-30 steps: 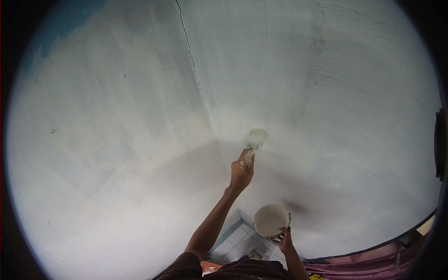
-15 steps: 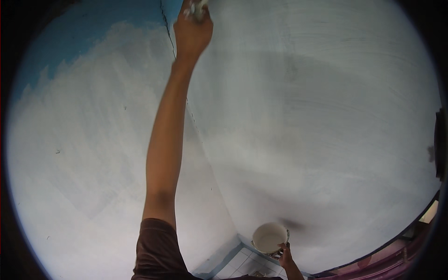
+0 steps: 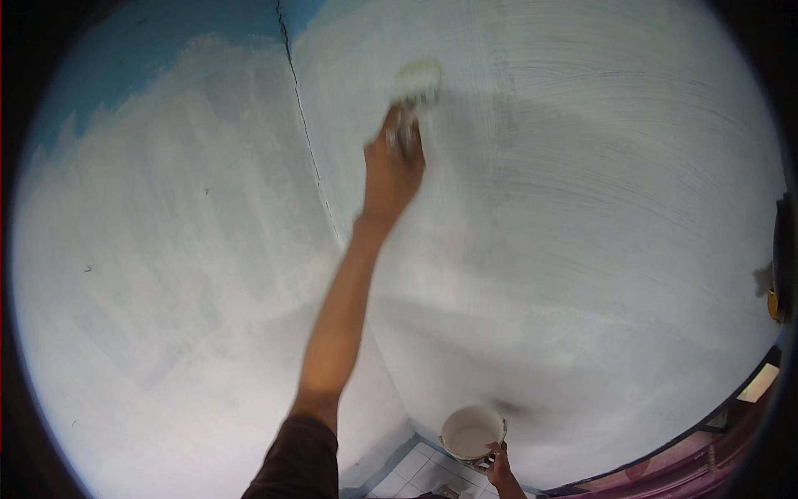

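My left hand (image 3: 395, 170) is raised against the right-hand wall (image 3: 582, 208), its fingers closed round the handle of a wide paintbrush (image 3: 418, 83). The brush's pale bristles point up and lie at or close to the whitish, streaked surface; motion blurs them a little. Low down, my right hand (image 3: 500, 467) grips a white bucket (image 3: 447, 439) by its near right rim. Pale paint (image 3: 474, 434) shows inside the bucket. The left-hand wall (image 3: 166, 249) is covered in patchy white, with bare blue paint (image 3: 141, 50) across its top.
A dark crack (image 3: 303, 125) runs down the corner between the walls. White floor tiles (image 3: 407, 476) and a blue-grey base strip (image 3: 378, 461) lie below. Purple furniture or trim (image 3: 690, 474) stands at the lower right, and a dark object (image 3: 781, 258) hangs at the right edge.
My left hand has moved down and to the right with the paintbrush, from the corner onto the right-hand wall. The bucket sits slightly lower and further left in view.
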Demonstrator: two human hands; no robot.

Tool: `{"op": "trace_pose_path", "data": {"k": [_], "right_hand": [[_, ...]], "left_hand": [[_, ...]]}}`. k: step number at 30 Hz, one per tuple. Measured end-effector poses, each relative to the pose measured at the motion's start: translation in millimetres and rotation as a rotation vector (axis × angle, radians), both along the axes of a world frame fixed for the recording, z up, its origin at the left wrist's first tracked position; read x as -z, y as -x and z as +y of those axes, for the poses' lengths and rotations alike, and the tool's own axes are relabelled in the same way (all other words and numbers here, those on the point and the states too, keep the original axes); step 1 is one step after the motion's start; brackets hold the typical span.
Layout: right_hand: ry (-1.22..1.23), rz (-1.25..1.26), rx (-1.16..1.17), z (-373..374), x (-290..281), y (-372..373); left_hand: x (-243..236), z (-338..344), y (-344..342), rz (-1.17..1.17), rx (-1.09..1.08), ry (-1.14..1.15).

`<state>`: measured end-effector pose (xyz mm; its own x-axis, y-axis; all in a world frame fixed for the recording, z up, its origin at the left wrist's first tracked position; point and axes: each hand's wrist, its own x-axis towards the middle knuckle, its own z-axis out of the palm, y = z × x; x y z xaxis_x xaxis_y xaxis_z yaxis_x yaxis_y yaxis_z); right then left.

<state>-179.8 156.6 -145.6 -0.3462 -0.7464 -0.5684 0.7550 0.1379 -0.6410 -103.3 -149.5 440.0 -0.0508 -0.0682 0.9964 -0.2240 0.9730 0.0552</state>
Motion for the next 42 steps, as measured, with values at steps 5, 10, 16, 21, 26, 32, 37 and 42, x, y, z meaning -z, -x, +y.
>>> {"op": "trace_pose_path", "data": {"k": [5, 10, 16, 21, 26, 32, 37, 42], "right_hand": [[-0.068, 0.016, -0.007, 4, 29, 13], [-0.124, -0.015, -0.032, 5, 24, 14], [-0.047, -0.007, -0.035, 8, 34, 16], [-0.055, 0.009, -0.023, 4, 16, 8], [-0.045, -0.001, -0.014, 2, 8, 7], [-0.114, -0.071, 0.022, 4, 29, 7], [-0.153, -0.023, 0.026, -3, 14, -3], [-0.038, -0.048, 0.052, 1, 33, 10]], "left_hand": [[178, 27, 14, 0.034, 0.125, -0.379], [298, 64, 0, -0.053, 0.185, -0.63], [332, 99, -22, -0.068, 0.144, -0.874], [210, 66, -40, 0.125, 0.271, -0.874], [25, 24, -30, 0.076, 0.158, -0.273], [-153, -9, 7, 0.092, 0.188, 0.14], [-190, -23, 29, 0.056, 0.101, 0.24], [-109, -24, 41, -0.026, 0.057, 0.145]]}}
